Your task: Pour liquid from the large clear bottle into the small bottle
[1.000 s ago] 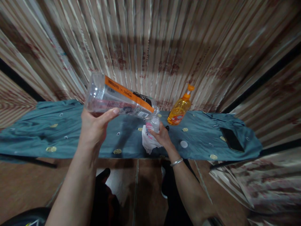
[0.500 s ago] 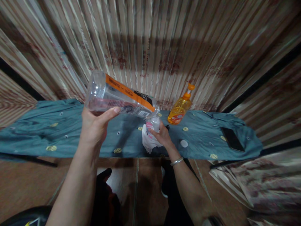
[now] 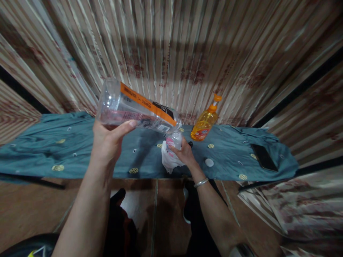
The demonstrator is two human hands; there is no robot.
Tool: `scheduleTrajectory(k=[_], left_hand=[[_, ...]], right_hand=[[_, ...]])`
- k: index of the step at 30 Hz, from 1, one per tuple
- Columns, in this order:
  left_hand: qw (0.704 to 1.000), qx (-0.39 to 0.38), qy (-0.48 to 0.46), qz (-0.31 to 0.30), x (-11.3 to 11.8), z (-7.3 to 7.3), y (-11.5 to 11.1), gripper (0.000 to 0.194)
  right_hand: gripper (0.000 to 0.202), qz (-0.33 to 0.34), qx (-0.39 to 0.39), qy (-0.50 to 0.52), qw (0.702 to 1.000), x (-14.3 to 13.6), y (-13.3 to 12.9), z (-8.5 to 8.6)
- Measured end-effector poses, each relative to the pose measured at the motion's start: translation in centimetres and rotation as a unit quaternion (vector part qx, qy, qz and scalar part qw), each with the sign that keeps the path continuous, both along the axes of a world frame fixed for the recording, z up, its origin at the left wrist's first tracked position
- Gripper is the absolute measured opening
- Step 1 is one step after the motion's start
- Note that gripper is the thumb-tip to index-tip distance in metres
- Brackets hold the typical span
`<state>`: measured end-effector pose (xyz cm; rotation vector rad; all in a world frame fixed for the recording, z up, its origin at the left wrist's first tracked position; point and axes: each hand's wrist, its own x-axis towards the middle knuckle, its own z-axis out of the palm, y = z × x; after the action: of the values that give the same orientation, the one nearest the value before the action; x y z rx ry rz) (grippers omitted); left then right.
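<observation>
Tipping a touch steeper than a second ago, our large bottle [image 3: 142,112] is slanting neck-down over the small bottle [image 3: 175,137] above the teal cloth [image 3: 80,148]. Our left hand [image 3: 107,140] is gripping the large bottle's base end from below; our right hand [image 3: 185,152] is clasping, and partly hiding, the small bottle near the cloth's front edge. Open cloth is stretching leftward.

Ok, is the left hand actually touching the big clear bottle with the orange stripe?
Touching. The head view shows the left hand supporting the big clear bottle from below, its thumb lying against the bottle's side.
</observation>
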<state>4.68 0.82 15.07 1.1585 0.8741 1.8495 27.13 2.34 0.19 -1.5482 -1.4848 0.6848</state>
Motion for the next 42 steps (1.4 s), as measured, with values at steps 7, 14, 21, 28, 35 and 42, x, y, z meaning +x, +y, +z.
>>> scheduleTrajectory(k=[7, 14, 21, 28, 35, 42], left_hand=[[1.0, 0.007, 0.007, -0.004, -0.07, -0.17, 0.21, 0.044], [1.0, 0.011, 0.008, -0.005, -0.1, -0.2, 0.24, 0.044], [1.0, 0.013, 0.014, -0.008, -0.17, -0.25, 0.22, 0.042], [1.0, 0.011, 0.006, -0.008, -0.06, -0.11, 0.22, 0.045], [1.0, 0.013, 0.01, -0.013, -0.02, -0.11, 0.22, 0.042], [1.0, 0.012, 0.011, -0.006, -0.11, -0.2, 0.35, 0.044]], right_hand=[[0.062, 0.003, 0.001, 0.009, 1.0, -0.07, -0.11, 0.28], [0.059, 0.004, 0.005, 0.013, 1.0, -0.09, -0.04, 0.15], [0.056, -0.003, 0.02, 0.007, 1.0, -0.04, 0.16, -0.48], [0.055, -0.002, 0.018, 0.016, 1.0, -0.13, 0.07, -0.24], [0.053, -0.006, 0.008, 0.004, 1.0, -0.21, -0.07, 0.05], [0.052, -0.007, 0.012, 0.003, 1.0, -0.14, -0.03, -0.09]])
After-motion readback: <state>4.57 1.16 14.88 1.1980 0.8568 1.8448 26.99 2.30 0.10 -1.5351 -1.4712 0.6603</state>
